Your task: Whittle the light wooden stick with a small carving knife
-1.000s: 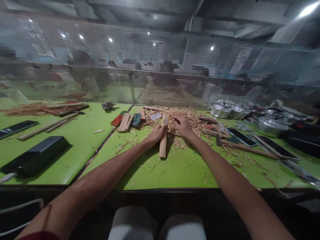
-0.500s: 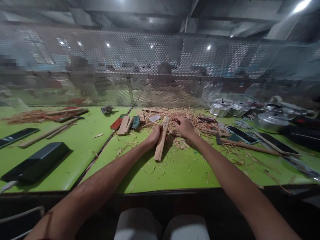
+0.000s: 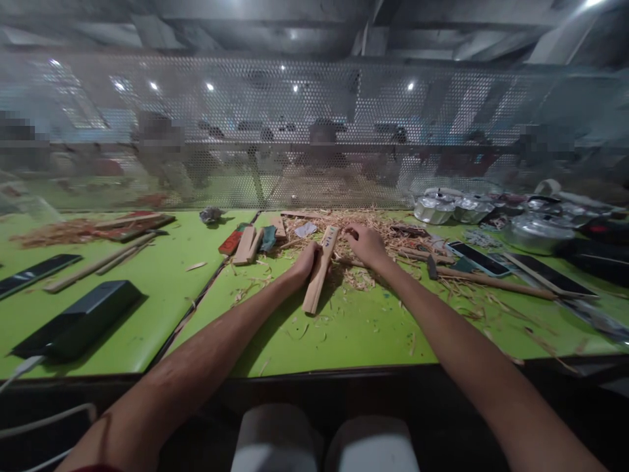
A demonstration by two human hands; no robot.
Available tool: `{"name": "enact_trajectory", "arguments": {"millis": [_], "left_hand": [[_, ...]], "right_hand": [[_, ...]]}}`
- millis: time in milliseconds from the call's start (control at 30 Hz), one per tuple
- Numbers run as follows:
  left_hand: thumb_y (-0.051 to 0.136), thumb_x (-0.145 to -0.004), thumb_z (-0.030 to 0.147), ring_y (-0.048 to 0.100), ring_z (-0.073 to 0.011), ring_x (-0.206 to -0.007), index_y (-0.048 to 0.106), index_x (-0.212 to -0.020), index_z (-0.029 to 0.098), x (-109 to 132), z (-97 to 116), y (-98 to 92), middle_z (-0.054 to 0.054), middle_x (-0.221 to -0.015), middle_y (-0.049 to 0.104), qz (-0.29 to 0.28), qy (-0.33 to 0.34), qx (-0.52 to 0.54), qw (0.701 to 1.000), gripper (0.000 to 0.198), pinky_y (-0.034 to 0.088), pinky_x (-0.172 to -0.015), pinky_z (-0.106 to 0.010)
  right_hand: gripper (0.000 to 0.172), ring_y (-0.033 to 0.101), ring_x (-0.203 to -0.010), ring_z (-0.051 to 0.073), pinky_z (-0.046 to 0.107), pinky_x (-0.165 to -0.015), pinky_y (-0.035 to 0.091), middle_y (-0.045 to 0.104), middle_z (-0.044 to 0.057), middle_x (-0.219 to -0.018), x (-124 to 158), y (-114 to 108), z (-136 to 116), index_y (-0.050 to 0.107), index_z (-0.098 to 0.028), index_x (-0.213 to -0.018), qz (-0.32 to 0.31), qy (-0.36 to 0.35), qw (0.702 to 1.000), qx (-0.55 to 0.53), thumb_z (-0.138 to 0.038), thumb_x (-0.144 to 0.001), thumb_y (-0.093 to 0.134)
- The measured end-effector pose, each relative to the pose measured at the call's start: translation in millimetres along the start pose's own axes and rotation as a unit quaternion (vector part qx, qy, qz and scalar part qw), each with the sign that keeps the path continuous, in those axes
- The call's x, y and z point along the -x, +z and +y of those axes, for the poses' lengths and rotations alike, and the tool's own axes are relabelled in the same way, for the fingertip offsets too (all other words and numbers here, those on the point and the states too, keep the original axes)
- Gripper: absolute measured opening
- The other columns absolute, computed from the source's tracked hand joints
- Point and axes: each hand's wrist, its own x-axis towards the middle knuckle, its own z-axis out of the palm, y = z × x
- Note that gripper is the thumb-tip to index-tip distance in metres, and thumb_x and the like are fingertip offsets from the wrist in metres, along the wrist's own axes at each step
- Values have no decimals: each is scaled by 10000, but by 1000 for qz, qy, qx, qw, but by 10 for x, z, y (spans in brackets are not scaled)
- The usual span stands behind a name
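Note:
My left hand (image 3: 305,262) is wrapped round a pale wooden block (image 3: 319,278) with dark marks near its far end. The block is tilted above the green table (image 3: 363,341), its near end pointing towards me. Just right of the block's far end is my right hand (image 3: 368,246), fingers curled in and apart from the wood. Whatever those fingers hold, if anything, is too small to make out. Curled wood shavings (image 3: 361,280) lie beneath and behind both hands. Left of my left hand sit a few smaller wooden pieces (image 3: 244,246).
A hammer (image 3: 491,280) and a phone (image 3: 479,259) lie on the right, with shiny metal containers (image 3: 538,233) behind. On the left are a dark box (image 3: 78,318), another phone (image 3: 39,274) and wooden sticks (image 3: 98,263). A perforated screen (image 3: 295,131) borders the table's far side.
The block has turned slightly, its far end shifting right with my left hand. My right hand has moved slightly right. The whole view has shifted a little.

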Motion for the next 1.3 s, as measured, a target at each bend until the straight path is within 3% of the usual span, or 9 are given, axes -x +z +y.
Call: {"name": "enact_trajectory", "arguments": {"millis": [200, 467, 700, 967, 1300], "left_hand": [[337, -870, 431, 500, -195, -424, 660, -768, 166, 20, 61, 7, -67, -450, 554, -36, 18, -34, 999, 430, 444, -501, -301], [367, -893, 511, 493, -177, -409, 645, -727, 182, -22, 50, -4, -56, -449, 558, -24, -1, -45, 999, 462, 412, -472, -277], [339, -916, 459, 497, -185, -418, 644, -709, 179, -28, 16, -20, -71, -445, 565, -38, 18, -29, 999, 463, 429, -483, -289], [352, -882, 450, 484, -194, -421, 667, -760, 162, -17, 34, -11, -67, -442, 550, -33, 6, -20, 999, 444, 412, -482, -303], [318, -927, 395, 446, -152, -371, 612, -668, 171, 41, 110, 64, -58, -423, 532, -10, -12, -15, 1000, 451, 368, -429, -252]], "right_hand": [[354, 705, -1003, 287, 380, -882, 524, 784, 98, -1110, -5, -15, -22, 782, -260, -1199, -3, 5, 1000, 4, -265, -963, 518], [335, 705, -1018, 296, 398, -905, 529, 784, 71, -1113, -13, -4, 6, 794, -325, -1147, 1, 6, 1000, -22, -268, -938, 539], [325, 703, -997, 284, 381, -907, 515, 784, 102, -1109, -6, -22, -26, 798, -232, -1137, -1, 9, 999, -41, -238, -941, 538], [325, 708, -969, 282, 380, -872, 528, 785, 92, -1080, -12, -3, 1, 800, -275, -1116, -7, 9, 999, -43, -255, -935, 531], [327, 667, -895, 225, 285, -774, 442, 779, 104, -1035, -23, -33, 1, 785, -170, -1131, 84, 65, 994, -11, -219, -942, 523]]}}
